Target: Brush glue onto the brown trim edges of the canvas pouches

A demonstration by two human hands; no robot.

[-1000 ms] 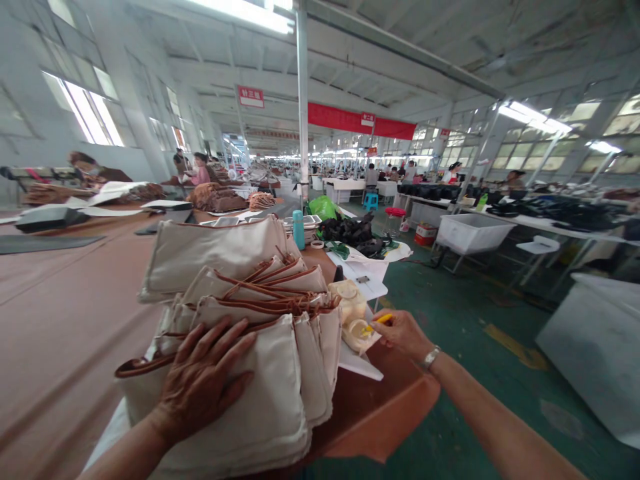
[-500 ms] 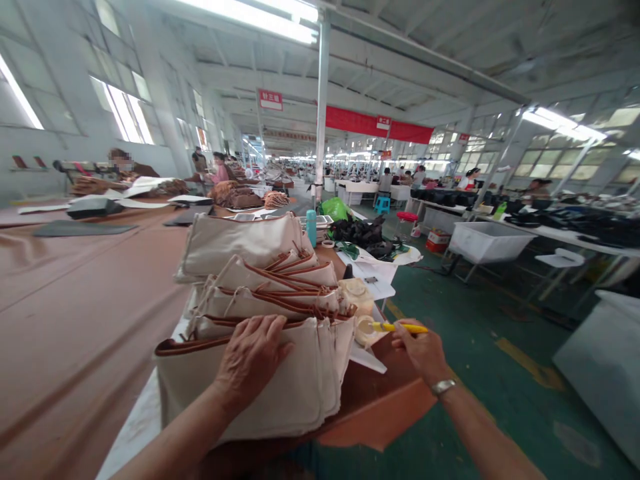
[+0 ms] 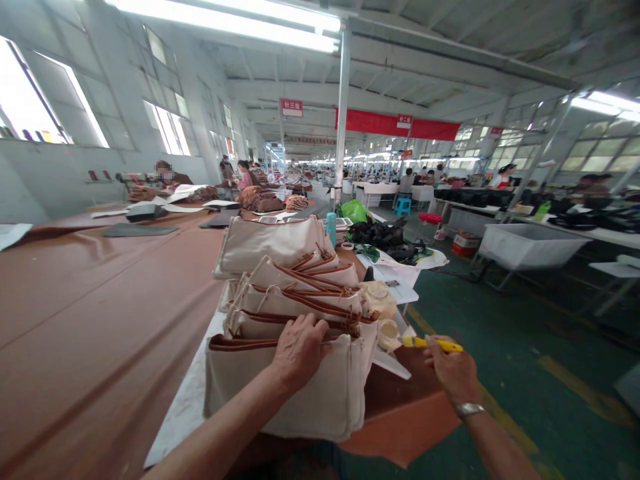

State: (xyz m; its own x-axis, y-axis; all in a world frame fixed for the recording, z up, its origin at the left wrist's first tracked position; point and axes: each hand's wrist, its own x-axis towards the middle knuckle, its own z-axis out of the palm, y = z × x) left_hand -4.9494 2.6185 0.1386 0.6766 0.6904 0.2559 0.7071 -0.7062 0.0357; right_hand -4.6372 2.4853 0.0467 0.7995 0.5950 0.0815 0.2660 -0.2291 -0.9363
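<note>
Cream fabric panels point(image 3: 280, 393) with brown edging stand in a folded stack in front of me. My left hand point(image 3: 301, 350) rests on the top edge of the nearest panels, its fingers curled over the edge. My right hand point(image 3: 451, 370) holds a yellow-handled brush point(image 3: 434, 344) at the right of the stack, its bristle end pointing left. Just beside the bristles is a round, pale open container point(image 3: 388, 333). Behind it sits another pale container point(image 3: 379, 297). Loose brown strings hang at the right ends of the panels.
A brown-covered table point(image 3: 100, 300) spreads to the left. A turquoise bottle point(image 3: 331, 230), a green bag point(image 3: 354, 211) and black material point(image 3: 387, 240) lie beyond the stack. At the right stands a white bin point(image 3: 530, 245) on the green floor. People sit at distant tables.
The whole view has shifted, so the stack appears farther right. The brush has drawn slightly away from the round container. My left hand's fingers now curl more over the panel edge.
</note>
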